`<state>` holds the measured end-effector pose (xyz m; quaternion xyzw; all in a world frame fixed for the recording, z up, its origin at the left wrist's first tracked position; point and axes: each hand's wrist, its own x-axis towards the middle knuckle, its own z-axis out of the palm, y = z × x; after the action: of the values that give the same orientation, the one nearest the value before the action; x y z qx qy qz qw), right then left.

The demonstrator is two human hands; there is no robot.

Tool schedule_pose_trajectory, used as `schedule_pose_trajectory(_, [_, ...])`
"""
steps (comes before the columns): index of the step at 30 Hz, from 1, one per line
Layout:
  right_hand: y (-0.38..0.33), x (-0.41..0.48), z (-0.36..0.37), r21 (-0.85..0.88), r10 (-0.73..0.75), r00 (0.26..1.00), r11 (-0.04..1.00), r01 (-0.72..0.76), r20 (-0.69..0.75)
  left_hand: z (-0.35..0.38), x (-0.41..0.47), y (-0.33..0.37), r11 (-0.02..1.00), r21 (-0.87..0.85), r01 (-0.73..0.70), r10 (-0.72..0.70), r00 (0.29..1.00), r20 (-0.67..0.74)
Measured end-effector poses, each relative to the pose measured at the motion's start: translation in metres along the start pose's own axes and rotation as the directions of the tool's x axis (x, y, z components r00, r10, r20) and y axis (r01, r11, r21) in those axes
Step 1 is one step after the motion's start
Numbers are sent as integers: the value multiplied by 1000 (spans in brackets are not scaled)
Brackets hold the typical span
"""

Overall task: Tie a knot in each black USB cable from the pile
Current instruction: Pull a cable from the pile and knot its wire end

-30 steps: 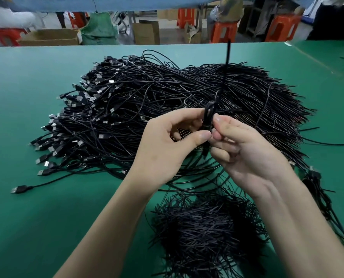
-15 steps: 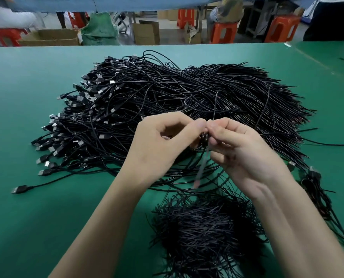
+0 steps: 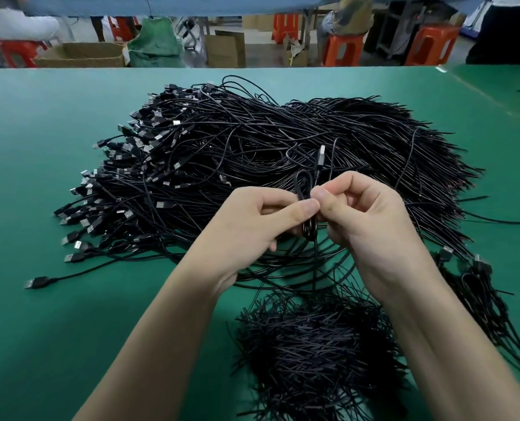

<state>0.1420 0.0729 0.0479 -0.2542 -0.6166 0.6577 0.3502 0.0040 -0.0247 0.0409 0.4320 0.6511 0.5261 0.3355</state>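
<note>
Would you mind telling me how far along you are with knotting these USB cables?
Early days, it seems. A small bunch lies set aside on the right, possibly finished; its knots aren't clear. The left hand and right hand pinch one looped cable between them. The big pile behind is left to do.

Green table (image 3: pixel 55 329) carries big pile of black USB cables (image 3: pixel 252 153); smaller heap of short black ties (image 3: pixel 313 354) near front edge.
</note>
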Motion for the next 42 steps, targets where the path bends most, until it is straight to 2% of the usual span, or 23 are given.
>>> schedule_pose_trajectory(4, [-3, -1, -1, 142, 65, 997, 988, -57, -48, 10, 0, 4, 987, -112, -111, 96, 987, -127])
schedule_pose_trajectory(7, [-5, 0, -5, 207, 121, 993, 972, -116, -14, 18, -1, 7, 970, 113, -216, 237, 944, -231])
schedule_pose_trajectory(11, [-10, 2, -12, 123, 80, 997, 989, -80, 9, 20, -6, 11, 854, 396, -337, 456, 851, -259])
schedule_pose_trajectory(13, [-12, 2, -15, 100, 65, 997, 993, -68, 36, 19, -6, 10, 779, 482, -400, 547, 810, -211])
schedule_pose_trajectory(15, [-13, 2, -16, 128, 119, 992, 984, -123, 36, 15, -5, 8, 691, 557, -460, 632, 758, -158])
schedule_pose_trajectory(17, [-12, 3, -15, 219, 222, 973, 948, -229, 60, 10, -5, 5, 538, 685, -491, 728, 680, -85])
schedule_pose_trajectory(20, [-11, 2, -14, 404, 338, 918, 825, -395, 208, 4, -3, 1, 275, 830, -486, 834, 549, 45])
schedule_pose_trajectory(22, [-9, 3, -14, 493, 391, 882, 731, -472, 265, 4, -3, 0, 199, 851, -485, 867, 491, 78])
schedule_pose_trajectory(23, [-8, 3, -13, 520, 405, 874, 703, -485, 268, 4, -3, 0, 203, 850, -486, 867, 492, 74])
schedule_pose_trajectory(24, [-7, 4, -12, 523, 403, 880, 708, -475, 254, 6, -2, -1, 251, 837, -486, 850, 524, 49])
schedule_pose_trajectory(25, [-7, 4, -12, 489, 380, 899, 754, -438, 218, 8, -1, -1, 361, 798, -482, 808, 588, -11])
schedule_pose_trajectory(26, [-6, 5, -12, 414, 340, 926, 829, -377, 163, 12, 0, -2, 532, 711, -460, 727, 678, -105])
schedule_pose_trajectory(27, [-6, 5, -14, 297, 284, 954, 906, -300, 98, 15, 0, -1, 712, 571, -409, 604, 772, -200])
schedule_pose_trajectory(28, [-6, 4, -16, 153, 218, 975, 963, -221, 36, 18, 1, -2, 847, 408, -340, 466, 846, -261])
schedule_pose_trajectory(30, [-5, 2, -20, -115, 102, 994, 988, -105, -32, 23, 4, -4, 966, 142, -218, 251, 925, -286])
schedule_pose_trajectory(32, [-4, 0, -23, -275, 44, 999, 960, -50, -31, 25, 6, -7, 988, 4, -157, 153, 958, -242])
schedule_pose_trajectory(35, [-1, -6, -28, -349, 49, 999, 936, -48, -7, 31, 5, -10, 991, -24, -131, 127, 984, -122])
schedule_pose_trajectory(37, [-1, -9, -34, -371, 51, 999, 927, -51, -10, 39, 3, -11, 993, 32, -113, 116, 986, -119])
schedule_pose_trajectory(40, [1, -13, -46, -407, 39, 998, 912, -55, -49, 48, 0, -12, 958, 272, -93, 147, 971, -186])
schedule_pose_trajectory(42, [1, -14, -57, -509, 23, 996, 858, -66, -90, 48, 0, -14, 939, 334, -83, 153, 970, -190])
